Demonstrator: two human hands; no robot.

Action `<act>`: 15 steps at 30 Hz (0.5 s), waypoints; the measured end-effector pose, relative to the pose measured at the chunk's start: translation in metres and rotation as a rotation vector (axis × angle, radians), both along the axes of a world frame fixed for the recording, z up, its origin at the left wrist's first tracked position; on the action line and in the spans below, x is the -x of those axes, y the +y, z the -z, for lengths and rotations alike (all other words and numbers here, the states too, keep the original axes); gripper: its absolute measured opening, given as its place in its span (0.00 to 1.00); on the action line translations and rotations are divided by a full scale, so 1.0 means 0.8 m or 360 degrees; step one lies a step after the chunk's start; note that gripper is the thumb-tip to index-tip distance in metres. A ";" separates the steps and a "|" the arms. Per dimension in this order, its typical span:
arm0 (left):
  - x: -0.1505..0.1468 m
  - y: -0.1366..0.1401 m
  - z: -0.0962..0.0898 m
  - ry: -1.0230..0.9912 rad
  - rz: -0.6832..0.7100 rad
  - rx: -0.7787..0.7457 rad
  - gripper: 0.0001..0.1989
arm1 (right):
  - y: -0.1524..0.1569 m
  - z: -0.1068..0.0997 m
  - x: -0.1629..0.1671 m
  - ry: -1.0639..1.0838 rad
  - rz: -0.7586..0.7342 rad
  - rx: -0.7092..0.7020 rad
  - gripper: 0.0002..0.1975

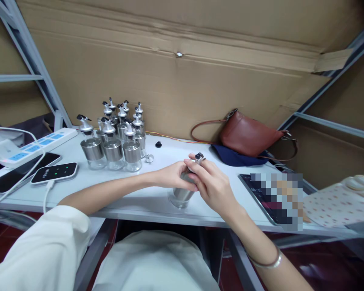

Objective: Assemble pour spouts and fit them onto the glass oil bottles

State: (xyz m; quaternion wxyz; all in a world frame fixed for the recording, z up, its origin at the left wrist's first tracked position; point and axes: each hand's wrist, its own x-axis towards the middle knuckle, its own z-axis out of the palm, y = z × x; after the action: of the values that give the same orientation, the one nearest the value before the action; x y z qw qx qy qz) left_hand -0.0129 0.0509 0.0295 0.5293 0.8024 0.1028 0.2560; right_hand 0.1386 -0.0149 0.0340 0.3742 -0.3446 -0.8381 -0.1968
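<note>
On the table in front of me stands a glass oil bottle [180,197] with a steel band, tilted slightly to the right at its top. My left hand [172,174] is wrapped round its upper body and neck. Over the top, my right hand [212,184] closes on the silver pour spout [199,158], whose black tip pokes out above the fingers. Much of the bottle's neck is hidden by both hands. A group of similar oil bottles [113,150] with pour spouts stands upright to the left.
Near the bottles lie a small black cap [158,144] and a clear round piece [149,158]. A brown handbag [250,133] rests on dark blue cloth [238,157] at the back right. A tablet [257,198] lies right; a power strip [42,145] and white device [54,173] sit left.
</note>
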 end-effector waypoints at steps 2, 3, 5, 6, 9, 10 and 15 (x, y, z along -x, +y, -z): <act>0.007 0.001 -0.011 0.0182 -0.0027 -0.0198 0.13 | 0.000 0.006 0.000 0.0045 -0.0004 0.0061 0.22; 0.013 0.002 -0.020 0.0286 -0.0020 -0.0320 0.18 | 0.000 0.009 0.001 0.0077 -0.0017 0.0107 0.24; 0.030 0.000 -0.045 0.0489 0.0015 -0.0548 0.26 | -0.001 0.014 0.003 0.0143 -0.0074 0.0202 0.30; 0.041 -0.001 -0.060 0.0562 0.0026 -0.0634 0.26 | -0.003 0.016 0.004 0.0172 -0.0113 0.0245 0.32; 0.084 -0.005 -0.105 0.0626 -0.0246 -0.0828 0.16 | -0.009 0.018 0.004 0.0215 -0.0225 0.0332 0.35; 0.101 -0.006 -0.119 0.0594 -0.0432 -0.0886 0.14 | -0.011 0.018 0.004 0.0222 -0.0245 0.0352 0.34; 0.159 -0.008 -0.152 0.0286 -0.1033 -0.0800 0.12 | -0.012 0.029 0.007 0.0474 -0.0327 0.0395 0.26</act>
State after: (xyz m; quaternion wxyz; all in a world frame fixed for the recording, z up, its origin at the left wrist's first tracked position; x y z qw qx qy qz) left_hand -0.1400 0.0449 0.1513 0.1978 0.8516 0.3303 0.3557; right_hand 0.1329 -0.0243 0.0109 0.4667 -0.3261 -0.8221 0.0000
